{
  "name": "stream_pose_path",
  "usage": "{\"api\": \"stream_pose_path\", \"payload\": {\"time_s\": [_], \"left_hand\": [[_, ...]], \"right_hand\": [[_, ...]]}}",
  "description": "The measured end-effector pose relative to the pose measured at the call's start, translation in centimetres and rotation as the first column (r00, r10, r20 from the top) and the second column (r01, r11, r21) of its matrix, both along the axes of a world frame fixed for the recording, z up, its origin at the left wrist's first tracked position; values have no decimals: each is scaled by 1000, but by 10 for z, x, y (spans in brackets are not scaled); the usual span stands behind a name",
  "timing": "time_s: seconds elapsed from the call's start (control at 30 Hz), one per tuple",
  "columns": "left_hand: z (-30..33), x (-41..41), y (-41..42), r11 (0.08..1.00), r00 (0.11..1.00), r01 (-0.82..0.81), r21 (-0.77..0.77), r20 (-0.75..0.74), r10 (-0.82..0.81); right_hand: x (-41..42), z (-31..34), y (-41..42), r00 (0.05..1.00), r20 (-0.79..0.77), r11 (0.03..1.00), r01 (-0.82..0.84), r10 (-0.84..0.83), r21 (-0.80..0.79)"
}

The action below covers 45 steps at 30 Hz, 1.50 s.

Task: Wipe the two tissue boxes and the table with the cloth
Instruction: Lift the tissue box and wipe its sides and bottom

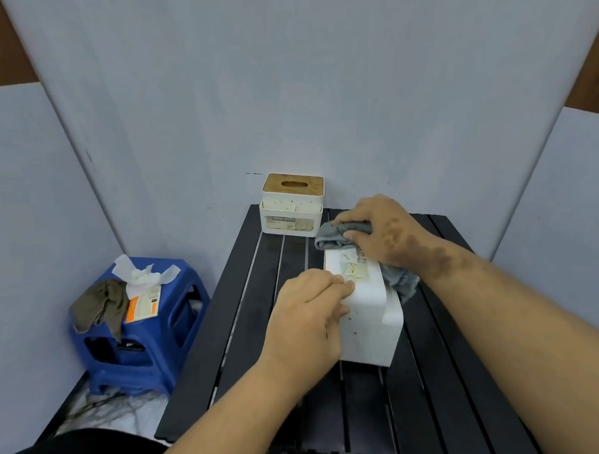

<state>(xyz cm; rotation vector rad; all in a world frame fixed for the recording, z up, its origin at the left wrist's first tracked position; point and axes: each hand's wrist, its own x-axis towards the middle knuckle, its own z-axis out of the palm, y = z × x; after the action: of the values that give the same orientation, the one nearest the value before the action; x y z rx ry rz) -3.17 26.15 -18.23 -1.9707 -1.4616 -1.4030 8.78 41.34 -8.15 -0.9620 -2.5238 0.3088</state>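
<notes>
A white tissue box (370, 324) lies tipped on its side in the middle of the black slatted table (260, 299). My left hand (307, 317) grips its near left edge and steadies it. My right hand (379, 232) holds a bunched grey cloth (340, 234) against the box's far end, and more of the cloth hangs down on the right. A second white tissue box with a wooden slotted lid (292, 202) stands upright at the table's far edge, apart from both hands.
A blue plastic stool (147, 341) stands left of the table, carrying a brown rag (99, 305), crumpled white tissue and an orange packet. Grey partition walls close in behind and on both sides. The table's near edge is at the bottom of the view.
</notes>
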Motion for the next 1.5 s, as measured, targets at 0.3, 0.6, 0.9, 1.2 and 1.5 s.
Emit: {"api": "stream_pose_path", "payload": {"time_s": [0.3,0.6,0.9,1.2,1.5], "left_hand": [[9,3,-4,997,997,-41,-63,-64,37],[12,5,-4,994,995,-54,-96,-83,46],[12,8,-3,992,994,-81,-95,-75,74],[7,1,0,986,998,34,-165,50,-26],[46,-49,17,894,958,186,-407,276,-74]], "right_hand": [[0,1,-25,975,219,995,-1,-22,104],[1,1,-17,999,36,1000,-16,16,-11],[-8,-12,13,992,-68,989,95,-104,-116],[49,-39,-65,943,-322,996,78,-86,-38],[71,-39,-97,908,-398,992,121,-130,-46]]}}
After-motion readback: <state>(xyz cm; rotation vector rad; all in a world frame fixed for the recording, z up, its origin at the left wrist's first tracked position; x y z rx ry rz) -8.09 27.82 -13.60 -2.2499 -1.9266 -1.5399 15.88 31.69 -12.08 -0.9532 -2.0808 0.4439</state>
